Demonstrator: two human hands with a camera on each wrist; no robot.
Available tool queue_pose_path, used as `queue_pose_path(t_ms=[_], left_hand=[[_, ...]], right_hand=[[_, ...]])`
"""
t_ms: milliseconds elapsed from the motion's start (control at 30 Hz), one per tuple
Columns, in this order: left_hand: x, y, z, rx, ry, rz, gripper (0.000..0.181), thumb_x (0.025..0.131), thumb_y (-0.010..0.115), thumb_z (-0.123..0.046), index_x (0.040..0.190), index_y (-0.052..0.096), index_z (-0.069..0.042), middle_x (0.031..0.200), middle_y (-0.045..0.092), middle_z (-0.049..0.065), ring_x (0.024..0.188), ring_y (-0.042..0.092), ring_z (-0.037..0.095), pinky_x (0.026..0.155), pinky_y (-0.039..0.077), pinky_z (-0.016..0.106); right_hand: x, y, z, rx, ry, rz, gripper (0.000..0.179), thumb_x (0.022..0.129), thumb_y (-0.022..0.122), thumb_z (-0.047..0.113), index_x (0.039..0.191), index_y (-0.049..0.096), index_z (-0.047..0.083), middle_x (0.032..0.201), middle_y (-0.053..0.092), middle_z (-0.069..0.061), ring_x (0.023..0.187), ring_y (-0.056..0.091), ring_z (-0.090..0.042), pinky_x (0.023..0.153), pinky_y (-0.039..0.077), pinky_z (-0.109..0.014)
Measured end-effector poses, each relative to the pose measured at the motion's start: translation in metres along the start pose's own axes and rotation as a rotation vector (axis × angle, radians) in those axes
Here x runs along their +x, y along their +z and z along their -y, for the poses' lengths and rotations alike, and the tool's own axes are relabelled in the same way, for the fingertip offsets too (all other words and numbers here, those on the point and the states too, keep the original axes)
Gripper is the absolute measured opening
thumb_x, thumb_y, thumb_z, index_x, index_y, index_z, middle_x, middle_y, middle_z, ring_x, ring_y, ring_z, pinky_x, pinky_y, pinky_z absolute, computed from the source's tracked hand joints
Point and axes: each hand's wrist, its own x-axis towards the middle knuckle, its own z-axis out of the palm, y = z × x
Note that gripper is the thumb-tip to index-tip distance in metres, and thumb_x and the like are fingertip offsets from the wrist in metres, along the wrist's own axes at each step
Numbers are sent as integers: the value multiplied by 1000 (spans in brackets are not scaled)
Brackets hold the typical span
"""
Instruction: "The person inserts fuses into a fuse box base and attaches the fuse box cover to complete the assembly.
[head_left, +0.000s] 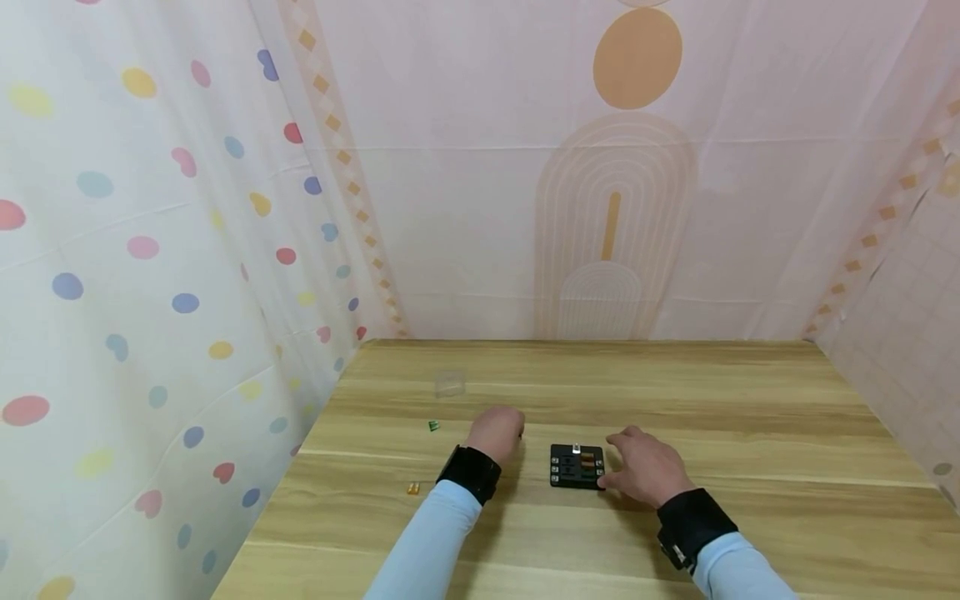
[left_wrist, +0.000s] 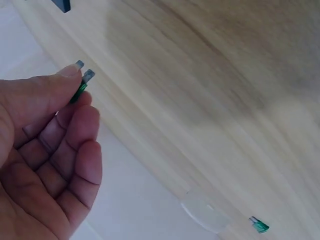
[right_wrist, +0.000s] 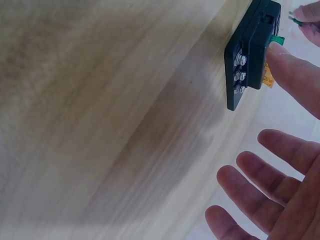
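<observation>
In the head view, the hands are well apart above the wooden worktop (head_left: 750, 417). The left hand (head_left: 497, 433) is curled; the right hand (head_left: 648, 467) reaches to the right side of a black fuse block (head_left: 577, 468), well in from the far edge. Toward the left edge lie an orange blade fuse (head_left: 413, 488), a loose green blade fuse (head_left: 433, 426) and, farther back, a clear plastic cover (head_left: 450, 384). A wide stretch of wood separates the right hand from the right edge.

In the left wrist view, thumb and fingertips pinch a held green fuse (left_wrist: 80, 93), prongs outward.

In the right wrist view, the fingers spread loosely; the thumb meets the block beside a seated green fuse (right_wrist: 278, 40) and an orange seated fuse (right_wrist: 268, 77).
</observation>
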Motion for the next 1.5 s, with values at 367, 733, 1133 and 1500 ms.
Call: queue_pose_path(t_ms=[367, 733, 1133, 1500], left_hand=[[9, -4, -1, -3, 116, -8, 7, 84, 77, -3, 86, 75, -10, 82, 71, -1, 75, 65, 11, 65, 52, 22], [8, -14, -10, -59, 119, -33, 6, 90, 72, -6, 92, 77, -9, 89, 71, 0, 80, 66, 11, 69, 53, 22], [10, -27, -24, -50, 173, -44, 5, 90, 74, -11, 93, 77, -11, 89, 71, -2, 81, 66, 10, 71, 52, 21], [12, -34, -40, -22, 210, -21, 5, 90, 74, -13, 94, 77, -12, 88, 70, -2, 79, 64, 8, 68, 51, 19]], right_hand=[[2, -2, 2, -1, -29, 1, 64, 72, 88, 35, 122, 66, 1, 120, 62, -20, 104, 62, -37, 79, 53, -49], [9, 0, 2, -17, -44, 50, 66, 70, 89, 32, 123, 65, -1, 120, 62, -18, 108, 61, -37, 85, 52, -51], [15, 5, 6, -37, -69, 100, 65, 66, 92, 32, 117, 68, 0, 110, 65, -14, 94, 63, -27, 81, 53, -46], [18, 14, 6, -43, -105, 89, 60, 63, 94, 27, 113, 71, 2, 105, 65, -9, 87, 62, -22, 77, 53, -43]])
